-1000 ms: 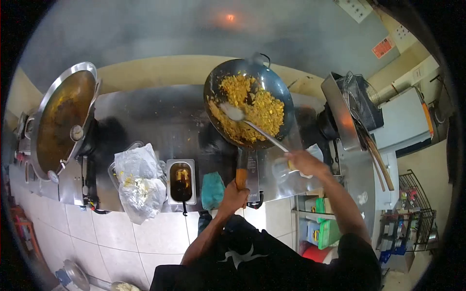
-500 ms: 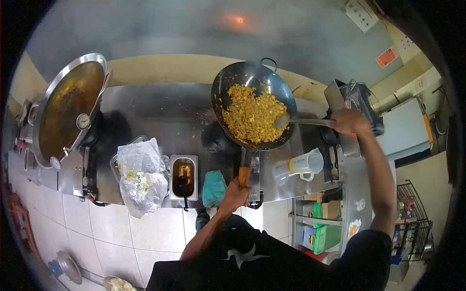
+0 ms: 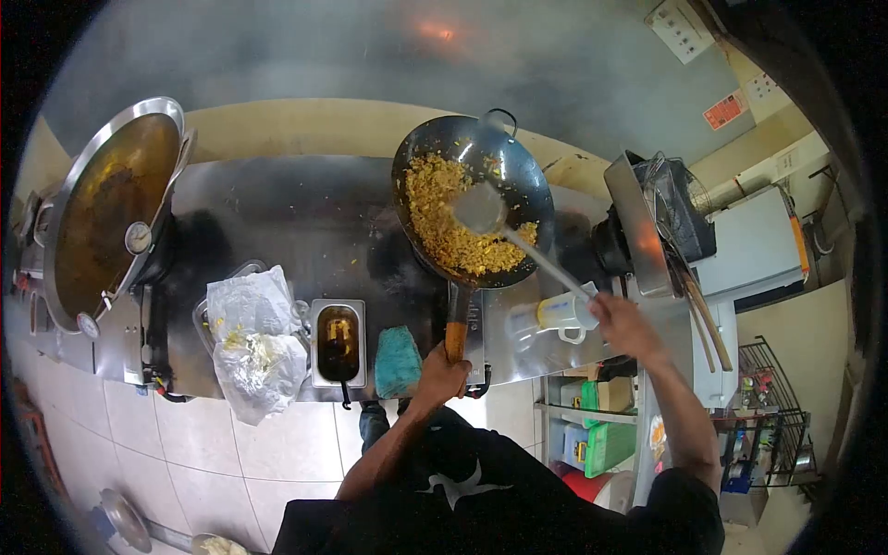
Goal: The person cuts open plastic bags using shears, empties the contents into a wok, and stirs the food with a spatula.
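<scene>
Head view: the spatula (image 3: pixel 480 209), earlier at the right of the wok (image 3: pixel 531 190), now reaches mid-wok amid yellow-brown food (image 3: pixel 431 208); right hand (image 3: pixel 624 326) grips its shaft, left hand (image 3: pixel 444 374) clasps the wooden handle (image 3: pixel 456 339).

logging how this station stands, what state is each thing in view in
left hand, closed around the wok handle
right hand, gripping the spatula
wok, open, holding loose browned food
spatula, head over the wok
large pot, uncovered, holding brownish liquid
metal container, open, dark contents
wrap, crumpled
teal cloth, lying flat
measuring jug, contents unclear
</scene>
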`<action>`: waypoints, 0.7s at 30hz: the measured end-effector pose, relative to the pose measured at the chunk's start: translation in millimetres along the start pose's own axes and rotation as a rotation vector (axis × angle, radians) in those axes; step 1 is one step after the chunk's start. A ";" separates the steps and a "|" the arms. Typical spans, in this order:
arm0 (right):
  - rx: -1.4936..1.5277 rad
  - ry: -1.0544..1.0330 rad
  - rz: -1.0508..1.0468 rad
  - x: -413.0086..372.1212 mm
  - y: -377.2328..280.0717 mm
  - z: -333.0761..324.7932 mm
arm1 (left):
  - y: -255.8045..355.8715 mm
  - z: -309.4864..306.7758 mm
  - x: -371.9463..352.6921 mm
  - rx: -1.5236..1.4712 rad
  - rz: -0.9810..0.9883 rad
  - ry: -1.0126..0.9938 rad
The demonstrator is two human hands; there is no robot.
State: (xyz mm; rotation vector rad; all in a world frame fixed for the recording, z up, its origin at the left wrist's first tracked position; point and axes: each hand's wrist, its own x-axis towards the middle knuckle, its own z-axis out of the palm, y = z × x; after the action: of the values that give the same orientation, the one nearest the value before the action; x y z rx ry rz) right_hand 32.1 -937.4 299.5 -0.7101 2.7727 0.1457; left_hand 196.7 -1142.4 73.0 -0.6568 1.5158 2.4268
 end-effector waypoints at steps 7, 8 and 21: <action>0.123 -0.227 -0.150 38.4 4.6 94.0 | -1.7 -0.7 0.1 0.061 0.053 0.045; 0.145 -0.148 -0.207 47.1 13.8 122.4 | -9.7 -1.9 4.4 0.057 0.045 0.029; 0.077 -0.229 -0.068 85.9 17.7 101.1 | 20.3 -7.1 -3.5 0.080 0.078 0.037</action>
State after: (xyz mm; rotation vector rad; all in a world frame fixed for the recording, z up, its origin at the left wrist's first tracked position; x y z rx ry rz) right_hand -24.6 -944.6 178.5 -0.7193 2.5198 0.0985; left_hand 193.5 -1157.7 88.2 -0.6419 1.6735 2.4071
